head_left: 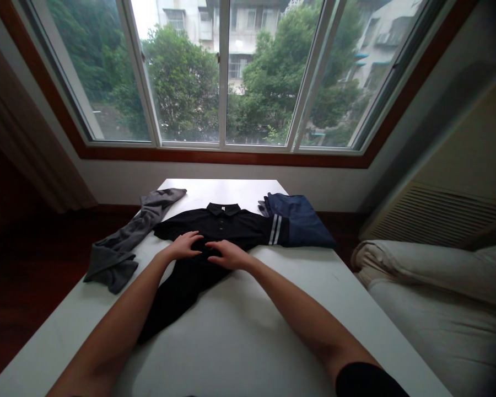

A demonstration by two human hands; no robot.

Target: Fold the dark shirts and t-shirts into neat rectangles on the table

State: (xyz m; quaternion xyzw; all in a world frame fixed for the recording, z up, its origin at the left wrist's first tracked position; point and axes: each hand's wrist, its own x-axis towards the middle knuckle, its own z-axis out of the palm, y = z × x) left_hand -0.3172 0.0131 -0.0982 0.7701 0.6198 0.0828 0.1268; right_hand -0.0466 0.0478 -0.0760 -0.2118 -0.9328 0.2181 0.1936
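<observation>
A black collared shirt (235, 225) lies face up on the white table (248, 325), its collar toward the window and its lower part slanting down to the left. Two pale stripes mark the sleeve on the right. My left hand (186, 245) is over the middle of the shirt, fingers apart and pointing right. Close beside it, my right hand (227, 255) also has its fingers spread, pointing left. Neither hand grips any cloth; whether the fingertips touch the shirt is hard to tell.
Crumpled grey clothing (124, 240) lies along the table's left edge. Folded dark blue clothing (303, 220) is at the right, partly under the striped sleeve. A cream padded seat (434, 275) stands right of the table. The window (223, 82) is beyond it.
</observation>
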